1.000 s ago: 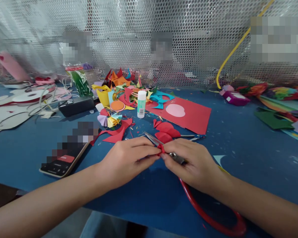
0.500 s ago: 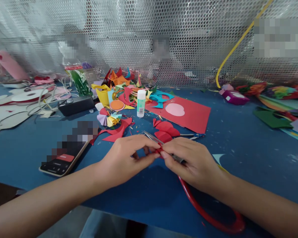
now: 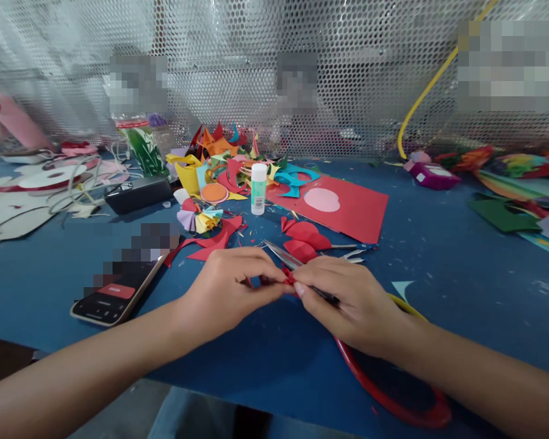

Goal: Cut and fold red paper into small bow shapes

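Pinches a small red piece (image 3: 288,277) between the fingertips of the left hand (image 3: 229,286) and those of the right hand (image 3: 352,299), just above the near middle of a blue table (image 3: 265,372). Bends the other left fingers inward, partly hidden. Has scissors (image 3: 283,253) under the right hand, blades pointing up and to the left behind the small red piece, red handle curving out from beneath toward the near edge; cannot tell whether gripped in that palm or only covered.

Just beyond the fingers, has rounded red paper pieces (image 3: 304,239) lying by a slim metal tool (image 3: 363,247). Past those, has a red sheet (image 3: 357,210) with a pink scalloped shape (image 3: 322,199) on top, and a glue stick (image 3: 258,190) upright in front of a heap of coloured scraps (image 3: 229,174).

To the left, has a fan-folded paper ornament (image 3: 199,219) beside red offcuts (image 3: 217,239), then a smartphone (image 3: 114,299), screen partly blurred. Farther left, has a black box (image 3: 139,195), a green-labelled bottle (image 3: 146,149) and a ribbon spool (image 3: 52,177).

To the right, has a purple item (image 3: 432,176) and green paper (image 3: 503,214). Faces a perforated metal panel (image 3: 348,67).
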Demonstrator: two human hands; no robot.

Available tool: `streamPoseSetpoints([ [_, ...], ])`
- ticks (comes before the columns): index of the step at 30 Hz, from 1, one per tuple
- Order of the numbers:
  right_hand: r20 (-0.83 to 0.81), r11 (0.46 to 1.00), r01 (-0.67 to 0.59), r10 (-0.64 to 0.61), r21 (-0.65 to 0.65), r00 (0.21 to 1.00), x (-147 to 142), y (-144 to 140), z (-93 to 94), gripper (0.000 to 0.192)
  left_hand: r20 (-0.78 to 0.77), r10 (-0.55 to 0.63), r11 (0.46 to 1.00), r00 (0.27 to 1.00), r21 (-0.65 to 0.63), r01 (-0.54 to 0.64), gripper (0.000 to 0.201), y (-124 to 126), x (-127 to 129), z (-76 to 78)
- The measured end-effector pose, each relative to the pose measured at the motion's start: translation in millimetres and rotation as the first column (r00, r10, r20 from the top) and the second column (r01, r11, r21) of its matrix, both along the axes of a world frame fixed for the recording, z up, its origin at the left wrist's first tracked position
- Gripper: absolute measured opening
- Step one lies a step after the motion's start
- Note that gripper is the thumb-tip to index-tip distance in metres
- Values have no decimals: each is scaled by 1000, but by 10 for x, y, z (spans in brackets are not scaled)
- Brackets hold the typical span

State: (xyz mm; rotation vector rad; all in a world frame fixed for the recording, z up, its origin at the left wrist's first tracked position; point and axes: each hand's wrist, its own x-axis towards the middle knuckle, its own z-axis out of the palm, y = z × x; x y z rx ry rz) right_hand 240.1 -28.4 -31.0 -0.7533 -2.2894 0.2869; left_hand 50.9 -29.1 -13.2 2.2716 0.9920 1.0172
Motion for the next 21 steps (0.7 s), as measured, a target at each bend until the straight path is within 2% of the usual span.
streamPoseSetpoints([
  [5, 15, 992, -15, 17, -122, 1000, -19, -25, 5, 20, -46, -6, 1000, 999, -21, 5, 3, -9, -3, -17],
  [10, 43, 986, 6, 2, -169, 999, -33, -67, 13, 21, -58, -23, 999, 998, -50, 20, 6, -20, 6, -31],
  [17, 27, 986, -2, 6, -167, 1000, -34, -66, 21, 18, -69, -17, 999, 997, -29, 15, 12, -1, 16, -42],
  [21, 25, 996, -5, 7, -87, 1000, -23, -31, 28, 18, 41, -30, 998, 999, -53, 32, 14, 22, -21, -9],
])
